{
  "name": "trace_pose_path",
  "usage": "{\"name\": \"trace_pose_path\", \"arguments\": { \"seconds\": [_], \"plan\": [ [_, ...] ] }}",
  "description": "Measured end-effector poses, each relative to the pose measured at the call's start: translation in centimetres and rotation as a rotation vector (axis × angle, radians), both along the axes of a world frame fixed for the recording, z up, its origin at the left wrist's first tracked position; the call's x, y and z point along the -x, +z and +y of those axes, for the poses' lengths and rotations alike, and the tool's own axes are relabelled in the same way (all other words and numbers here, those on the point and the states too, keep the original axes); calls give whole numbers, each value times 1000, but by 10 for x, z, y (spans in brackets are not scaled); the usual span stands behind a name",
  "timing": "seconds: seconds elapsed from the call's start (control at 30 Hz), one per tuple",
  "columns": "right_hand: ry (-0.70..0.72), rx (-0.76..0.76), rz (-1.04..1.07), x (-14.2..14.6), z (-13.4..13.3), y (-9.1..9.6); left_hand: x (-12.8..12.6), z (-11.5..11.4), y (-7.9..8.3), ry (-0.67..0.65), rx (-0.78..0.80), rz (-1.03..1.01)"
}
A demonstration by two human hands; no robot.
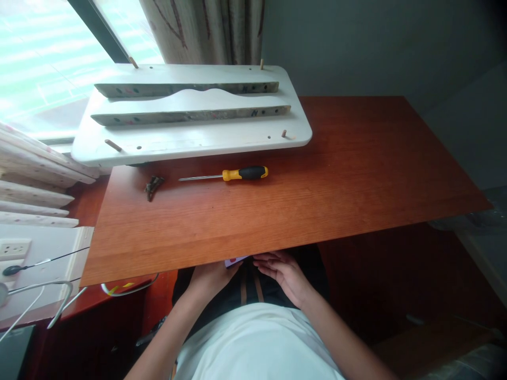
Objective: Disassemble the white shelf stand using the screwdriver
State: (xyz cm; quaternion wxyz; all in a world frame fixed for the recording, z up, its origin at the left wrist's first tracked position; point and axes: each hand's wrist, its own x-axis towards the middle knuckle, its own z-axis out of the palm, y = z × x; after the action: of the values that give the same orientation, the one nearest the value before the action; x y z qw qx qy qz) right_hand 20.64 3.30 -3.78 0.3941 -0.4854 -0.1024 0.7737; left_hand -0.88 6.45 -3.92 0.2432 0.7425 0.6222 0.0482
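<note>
Below the table's front edge, my left hand (213, 276) is closed around a flat, pale object with a red mark (235, 260); the tabletop hides much of it, so its kind does not show. My right hand (285, 274) lies over my lap with its fingers stretched out and nothing in them. On the tabletop (356, 174) rests a yellow-and-black screwdriver (245, 173), its tip pointing left. Several dark screws (152, 186) are piled left of it. Behind them sits a white board (198, 140) with two metal-looking rails (190, 116) and wooden pegs (113, 145) standing up from it.
A window (51, 63) and curtains (206, 31) stand behind and to the left. Wall sockets (16, 249) with plugged-in cables (59, 282) are at the left, near the table's corner. A grey wall (356, 47) rises behind the table.
</note>
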Motion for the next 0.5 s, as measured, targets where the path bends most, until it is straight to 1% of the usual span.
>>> {"name": "trace_pose_path", "arguments": {
  "seconds": [0.07,0.13,0.23,0.3,0.37,0.47,0.5],
  "plan": [
    [1,-5,-4,1,3,2,1,7,2,37,3,-12],
    [15,-6,-9,2,4,4,4,14,1,113,3,-24],
    [40,7,-17,2,4,6,11,24,-2,312,-18,-20],
    [49,22,-16,1,3,6,17,30,-4,427,11,-56],
    [53,31,-10,0,0,5,23,33,-5,462,116,-172],
    [69,25,-10,-2,-4,4,31,35,-5,434,331,-401],
    [83,19,-10,-3,-5,4,33,35,-5,443,400,-472]
  ]
}}
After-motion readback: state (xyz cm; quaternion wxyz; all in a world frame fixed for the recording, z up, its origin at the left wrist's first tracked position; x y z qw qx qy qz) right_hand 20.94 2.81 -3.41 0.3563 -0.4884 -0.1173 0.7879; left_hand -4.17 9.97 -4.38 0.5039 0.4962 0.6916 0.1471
